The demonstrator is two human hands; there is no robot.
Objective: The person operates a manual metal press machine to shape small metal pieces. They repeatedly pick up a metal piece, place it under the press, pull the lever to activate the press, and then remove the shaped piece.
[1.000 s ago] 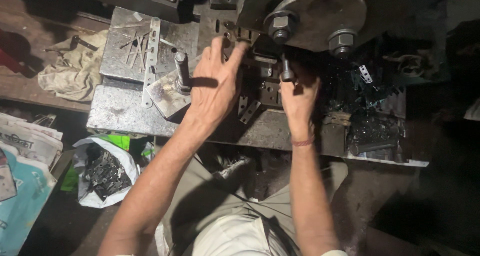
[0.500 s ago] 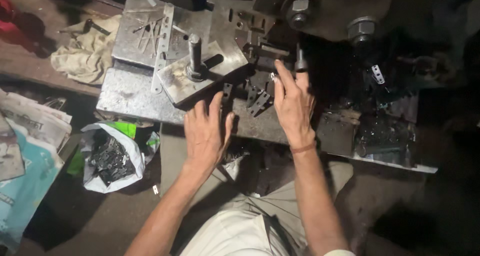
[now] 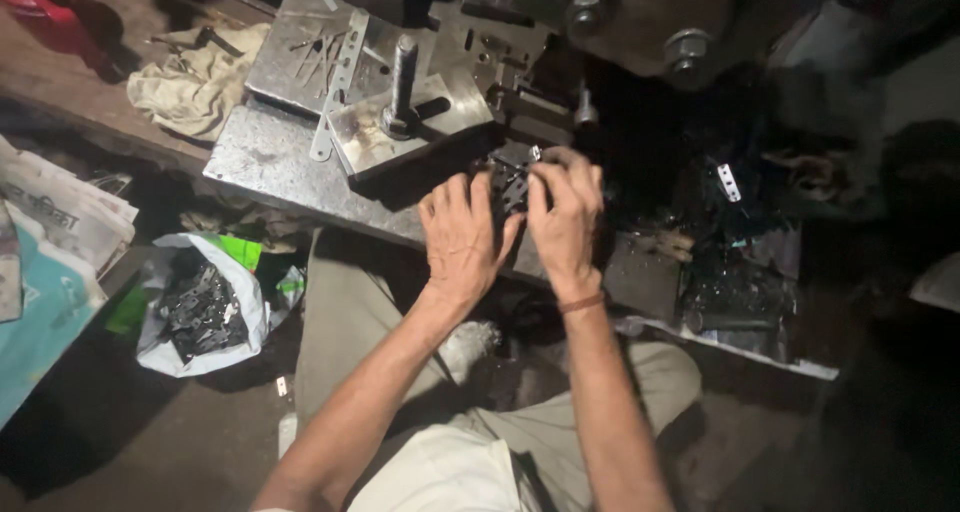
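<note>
My left hand [image 3: 462,240] and my right hand [image 3: 566,217] are close together at the front edge of a steel press table [image 3: 268,162]. Between their fingertips both hold a small stack of dark flat metal pieces [image 3: 512,180]. A band circles my right wrist. Just left of the hands a square steel block with an upright pin [image 3: 402,82] lies on the table. Above them hangs the dark press head with two large nuts [image 3: 684,48].
A crumpled cloth [image 3: 192,80] lies at the table's left end beside a steel plate with thin strips [image 3: 310,52]. A white bag of dark metal parts [image 3: 200,312] sits on the floor at the left, near newspapers [image 3: 60,212]. More dark parts are piled in a tray [image 3: 740,292] at the right.
My left hand has come back from the steel block and joined my right hand. Both hands now hold the stack of metal pieces together at the table's front edge.
</note>
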